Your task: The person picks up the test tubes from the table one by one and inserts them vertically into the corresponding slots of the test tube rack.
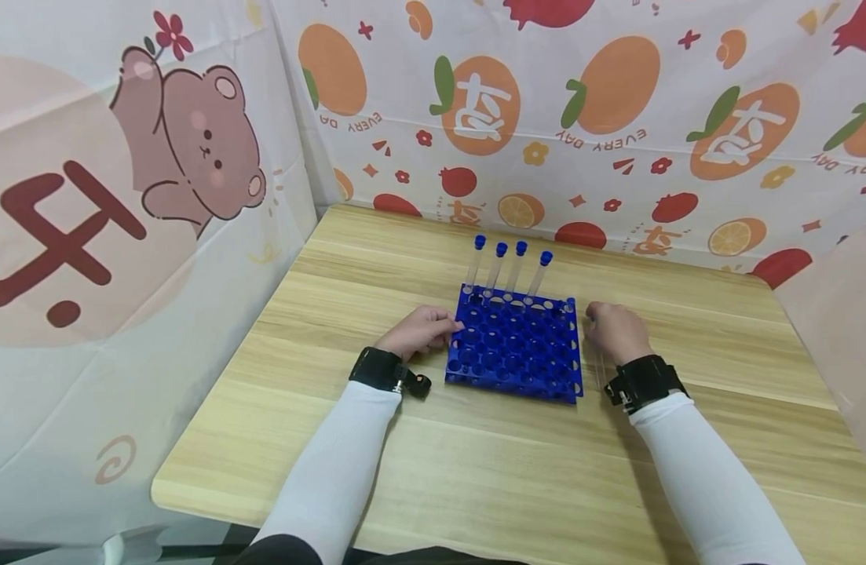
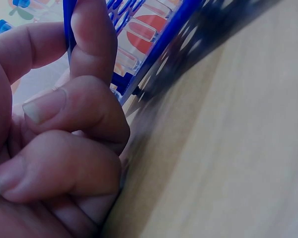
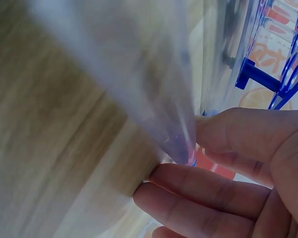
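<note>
A blue test tube rack (image 1: 513, 345) with rows of round holes stands on the table. Several clear test tubes (image 1: 513, 271) with blue caps are upright along its back row. My left hand (image 1: 420, 331) pinches the rack's left edge between thumb and index finger, its other fingers curled below, as the left wrist view shows. To the right of the rack, my right hand (image 1: 619, 333) holds a clear test tube (image 3: 139, 74) with thumb and fingers near its far end. The tube's body points back toward the wrist; the fingers mostly hide the far end.
The light wooden table (image 1: 319, 439) reaches back to a fruit-print cloth (image 1: 397, 157). Another cloth, with a bear on it (image 1: 199, 149), hangs along the left side. Both wrists wear black straps (image 1: 376, 369).
</note>
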### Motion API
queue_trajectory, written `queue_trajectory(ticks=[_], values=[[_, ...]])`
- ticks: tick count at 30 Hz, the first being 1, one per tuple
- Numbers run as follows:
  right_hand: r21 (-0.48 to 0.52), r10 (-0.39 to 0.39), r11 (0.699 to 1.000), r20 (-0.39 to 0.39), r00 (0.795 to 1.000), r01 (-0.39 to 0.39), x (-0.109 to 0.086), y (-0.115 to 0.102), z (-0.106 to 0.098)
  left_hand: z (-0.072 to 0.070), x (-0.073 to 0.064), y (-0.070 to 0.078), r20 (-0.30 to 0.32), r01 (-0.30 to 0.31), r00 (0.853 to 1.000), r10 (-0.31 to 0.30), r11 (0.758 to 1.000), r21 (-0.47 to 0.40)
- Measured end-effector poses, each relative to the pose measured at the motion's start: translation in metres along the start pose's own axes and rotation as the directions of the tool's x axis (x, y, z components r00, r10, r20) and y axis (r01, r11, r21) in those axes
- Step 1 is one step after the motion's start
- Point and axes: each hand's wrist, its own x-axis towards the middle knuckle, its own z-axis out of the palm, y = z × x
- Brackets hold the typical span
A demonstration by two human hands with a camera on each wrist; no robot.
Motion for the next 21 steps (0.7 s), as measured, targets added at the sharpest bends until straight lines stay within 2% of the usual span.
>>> queue_trajectory(ticks=[12,21], values=[[-0.013,-0.034,0.999,-0.009,0.999,0.034,-0.0011,-0.002,-0.0017,-0.0004,0.0006,0.0005,-0.003,0.003,1.0,-0.003,1.0,-0.005],[0.009,-0.012,1.0,-0.024,1.0,0.012,0.0001,0.0022,0.0005,-0.0007,0.0011,-0.0002,0.004,0.003,1.0,-0.003,1.0,-0.01]])
